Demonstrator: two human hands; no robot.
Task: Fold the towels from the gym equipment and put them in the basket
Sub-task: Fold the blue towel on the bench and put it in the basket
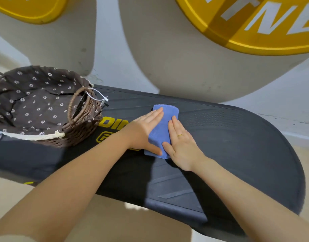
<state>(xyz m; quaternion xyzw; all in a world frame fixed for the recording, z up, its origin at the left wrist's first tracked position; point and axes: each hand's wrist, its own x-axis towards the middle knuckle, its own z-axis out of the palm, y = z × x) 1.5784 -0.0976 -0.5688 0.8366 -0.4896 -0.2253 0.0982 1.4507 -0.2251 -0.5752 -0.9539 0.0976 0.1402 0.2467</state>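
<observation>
A small blue towel (161, 127), folded into a narrow strip, lies on the dark oval platform (237, 145) of a gym machine. My left hand (144, 131) presses flat on the towel's left side with straight fingers. My right hand (180, 142), a gold ring on one finger, lies flat along its right side. To the left a brown wicker basket (82, 126) with a dark flowered cloth lining (36, 102) sits on the same platform. I see no towel inside the basket from here.
Two large cream cylinders with yellow tops (255, 23) hang above and behind the platform. A white zip tie (101, 98) sticks out at the basket handle. Pale floor (298, 109) lies beyond the platform's right edge.
</observation>
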